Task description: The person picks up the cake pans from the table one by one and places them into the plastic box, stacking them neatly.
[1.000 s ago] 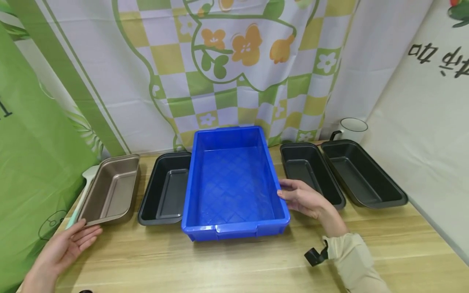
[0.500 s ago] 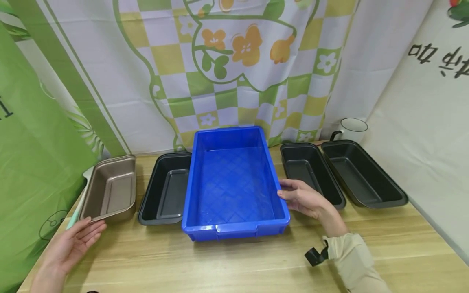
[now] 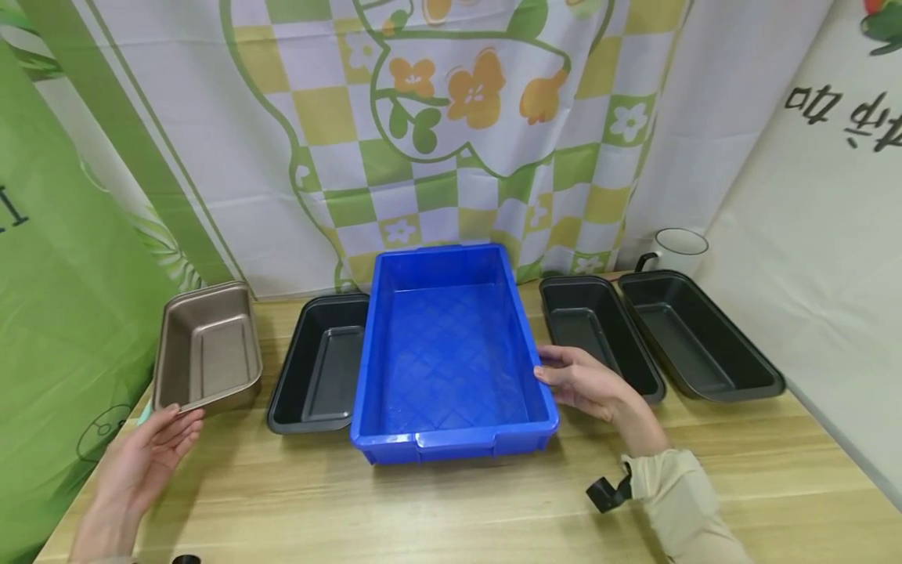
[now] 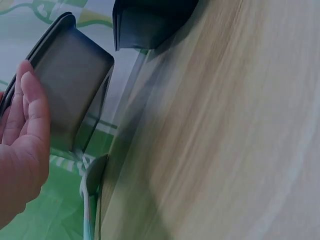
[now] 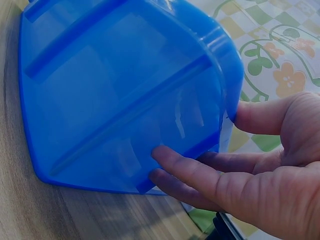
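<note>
- The left hand [image 3: 144,462], at the lower left of the head view, has its fingers spread and nearly straight, the tips touching the near end of the gold pan [image 3: 207,350]. The pan is tilted up, its inside facing the camera, its far end raised against the green curtain [image 3: 63,298].
- The right hand [image 3: 585,384], at centre right, has its thumb over the rim of the blue bin [image 3: 451,352] and its fingers against the bin's outer wall; the bin sits flat at the middle of the desk [image 3: 451,501].
- Risk: the gold pan is propped only by fingertips, not gripped. It could slip and drop back onto the desk, or slide off the left edge, where it already overhangs.
- Risk: as it swings, the pan could knock the black pan [image 3: 317,368] just to its right.
- Since a second ago, the gold pan has gone from lying flat to standing steeply, and the left hand has moved up under it. The right hand and bin have not shifted.
</note>
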The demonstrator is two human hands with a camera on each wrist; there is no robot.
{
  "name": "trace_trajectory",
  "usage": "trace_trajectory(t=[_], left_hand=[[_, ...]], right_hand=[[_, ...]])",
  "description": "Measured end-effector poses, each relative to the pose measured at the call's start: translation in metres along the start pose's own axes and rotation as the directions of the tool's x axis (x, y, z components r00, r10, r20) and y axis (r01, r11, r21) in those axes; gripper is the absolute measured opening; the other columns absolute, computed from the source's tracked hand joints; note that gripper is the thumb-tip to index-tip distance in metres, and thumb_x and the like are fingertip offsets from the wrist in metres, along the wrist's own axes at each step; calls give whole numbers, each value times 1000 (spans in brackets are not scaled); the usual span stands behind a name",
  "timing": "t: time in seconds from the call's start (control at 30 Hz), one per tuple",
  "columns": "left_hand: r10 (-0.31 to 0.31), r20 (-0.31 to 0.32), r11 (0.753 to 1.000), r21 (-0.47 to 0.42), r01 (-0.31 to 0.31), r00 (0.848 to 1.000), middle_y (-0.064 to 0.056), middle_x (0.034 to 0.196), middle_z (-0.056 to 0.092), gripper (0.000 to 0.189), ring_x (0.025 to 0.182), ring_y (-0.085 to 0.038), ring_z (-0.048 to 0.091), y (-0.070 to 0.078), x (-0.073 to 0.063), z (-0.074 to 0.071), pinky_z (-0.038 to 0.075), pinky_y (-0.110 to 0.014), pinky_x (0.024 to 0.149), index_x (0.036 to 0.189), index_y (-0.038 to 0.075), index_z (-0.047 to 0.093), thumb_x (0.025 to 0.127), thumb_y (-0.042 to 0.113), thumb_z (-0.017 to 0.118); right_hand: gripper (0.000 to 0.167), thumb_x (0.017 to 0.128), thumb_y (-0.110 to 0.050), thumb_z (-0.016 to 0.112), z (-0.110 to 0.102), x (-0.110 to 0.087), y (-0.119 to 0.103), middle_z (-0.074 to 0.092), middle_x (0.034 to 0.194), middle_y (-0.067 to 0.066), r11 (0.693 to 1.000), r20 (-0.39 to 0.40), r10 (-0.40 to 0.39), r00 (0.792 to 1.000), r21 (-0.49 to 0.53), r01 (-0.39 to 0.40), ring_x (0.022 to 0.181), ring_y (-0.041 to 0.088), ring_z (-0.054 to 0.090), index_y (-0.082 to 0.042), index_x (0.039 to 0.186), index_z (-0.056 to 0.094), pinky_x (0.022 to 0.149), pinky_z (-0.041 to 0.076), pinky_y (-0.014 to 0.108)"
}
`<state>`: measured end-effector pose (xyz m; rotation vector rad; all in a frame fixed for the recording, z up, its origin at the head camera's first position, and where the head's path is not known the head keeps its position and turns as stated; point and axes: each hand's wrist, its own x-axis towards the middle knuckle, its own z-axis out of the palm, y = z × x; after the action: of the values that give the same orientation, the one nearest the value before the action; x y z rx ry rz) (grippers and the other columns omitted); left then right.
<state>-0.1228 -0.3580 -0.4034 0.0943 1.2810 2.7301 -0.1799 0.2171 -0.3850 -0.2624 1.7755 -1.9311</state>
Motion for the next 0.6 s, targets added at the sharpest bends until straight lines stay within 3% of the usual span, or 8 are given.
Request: trace_trajectory(t=[0.2,0.47,0.6], left_hand=[[34,-3,999,28,-34,999,-21,96,71,32,83,-25,70,-2,9,22,56,-30,76,94,-5,66,103,0,36],[77,-15,986,149,-73,997,-18,93,72,28,81,-23,70,-7,24,57,57,-28,75,92,-4,69,101,1,43],[83,15,980,178,-84,996,-18,92,72,28,83,-23,71,-11,33,73,57,-28,75,93,-5,70,101,1,44]], right_hand=[[57,97,-2,48,0,0,0,41,135,34,1000,0,2,1000,8,-2,108,30,60,17,143,19,89,52,40],[56,97,-2,47,0,0,1,44,133,32,1000,-1,-2,1000,7,2,107,30,61,17,142,19,89,52,40],[57,98,-2,47,0,0,0,44,133,32,1000,7,-4,1000,9,3,107,29,61,18,142,18,89,52,40]])
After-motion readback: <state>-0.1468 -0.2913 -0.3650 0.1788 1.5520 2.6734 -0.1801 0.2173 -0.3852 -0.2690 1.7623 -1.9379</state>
